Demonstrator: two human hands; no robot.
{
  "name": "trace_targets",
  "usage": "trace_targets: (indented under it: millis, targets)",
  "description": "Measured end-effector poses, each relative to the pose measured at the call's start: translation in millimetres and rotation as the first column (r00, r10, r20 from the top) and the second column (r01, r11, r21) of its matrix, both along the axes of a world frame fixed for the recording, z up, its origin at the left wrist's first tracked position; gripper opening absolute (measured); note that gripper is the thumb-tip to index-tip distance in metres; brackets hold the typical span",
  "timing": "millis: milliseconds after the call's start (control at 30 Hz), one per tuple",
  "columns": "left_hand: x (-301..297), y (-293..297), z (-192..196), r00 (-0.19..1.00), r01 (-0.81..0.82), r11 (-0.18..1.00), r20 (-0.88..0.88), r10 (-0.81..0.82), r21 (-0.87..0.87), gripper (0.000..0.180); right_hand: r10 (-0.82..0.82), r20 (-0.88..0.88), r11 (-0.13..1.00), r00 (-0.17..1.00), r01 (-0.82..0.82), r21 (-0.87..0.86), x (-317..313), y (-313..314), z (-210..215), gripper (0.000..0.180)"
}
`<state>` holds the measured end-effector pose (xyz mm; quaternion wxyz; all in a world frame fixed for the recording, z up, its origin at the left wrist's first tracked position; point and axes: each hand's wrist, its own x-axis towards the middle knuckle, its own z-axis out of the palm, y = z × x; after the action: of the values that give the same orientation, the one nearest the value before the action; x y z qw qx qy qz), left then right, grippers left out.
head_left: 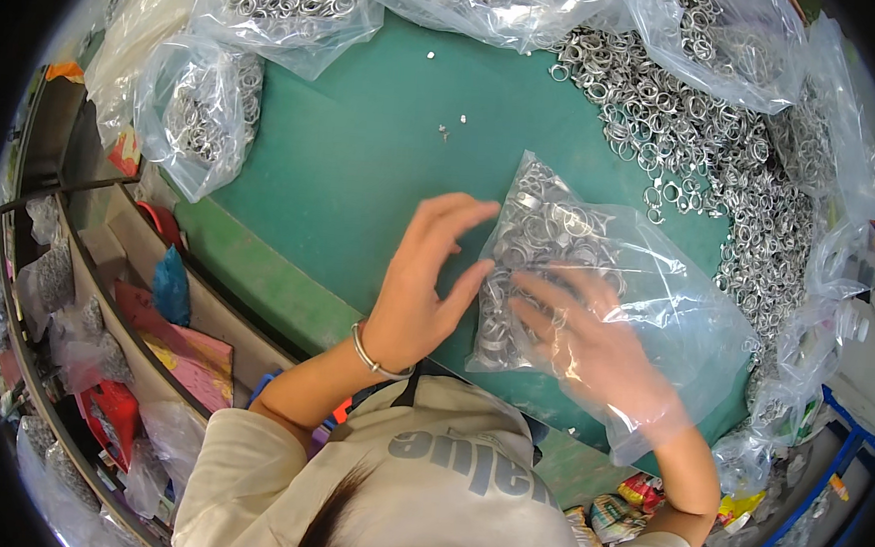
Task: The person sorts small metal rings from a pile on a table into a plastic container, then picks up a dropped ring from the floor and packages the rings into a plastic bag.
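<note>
A clear plastic bag (676, 298) lies on the green tabletop in front of me, its closed end partly filled with silvery metal rings (561, 221). My right hand (593, 348) is inside the bag, reached in through its mouth on the right. Its fingers are spread over the rings, slightly blurred, with nothing visibly gripped. Just off the bag's left edge is my left hand (427, 273), fingers curved and apart from the thumb, holding nothing. A metal bangle (367, 354) circles the left wrist.
A large heap of loose metal rings (687, 128) covers the right of the green table (365, 149). More ring-filled clear bags (202, 109) line the far edge. Shelves with bags and a red pouch (108, 419) stand at left; blue metal framing (848, 439) is at lower right.
</note>
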<state>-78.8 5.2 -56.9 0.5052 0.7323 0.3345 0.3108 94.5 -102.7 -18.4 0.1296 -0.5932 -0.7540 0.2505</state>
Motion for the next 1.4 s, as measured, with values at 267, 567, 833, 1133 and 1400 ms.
trace_targets:
  millis: [267, 567, 833, 1133, 1400]
  targets:
    - [-8, 13, -6, 0.871, 0.453, 0.837, -0.354, -0.341, 0.306, 0.030, 0.034, 0.219, 0.998, 0.975, -0.022, -0.055, 11, -24, 9, 0.036]
    - [-16, 7, -8, 0.912, 0.393, 0.884, -0.230, -0.339, 0.255, 0.033, -0.102, 0.076, 0.995, 0.992, 0.102, 0.013, 6, -12, 5, 0.048]
    - [-12, 8, -6, 0.830, 0.529, 0.785, -0.391, -0.398, 0.322, 0.033, -0.019, 0.345, 0.991, 0.938, 0.064, -0.120, 10, -23, 3, 0.041]
    - [-11, 11, -4, 0.827, 0.530, 0.795, -0.388, -0.407, 0.294, 0.031, -0.211, 0.317, 0.974, 0.925, 0.225, -0.008, 23, -45, 11, 0.021]
    - [-7, 11, 0, 0.814, 0.543, 0.787, -0.414, -0.407, 0.294, 0.029, -0.386, 0.150, 0.922, 0.910, 0.383, 0.055, 32, -55, 14, 0.028]
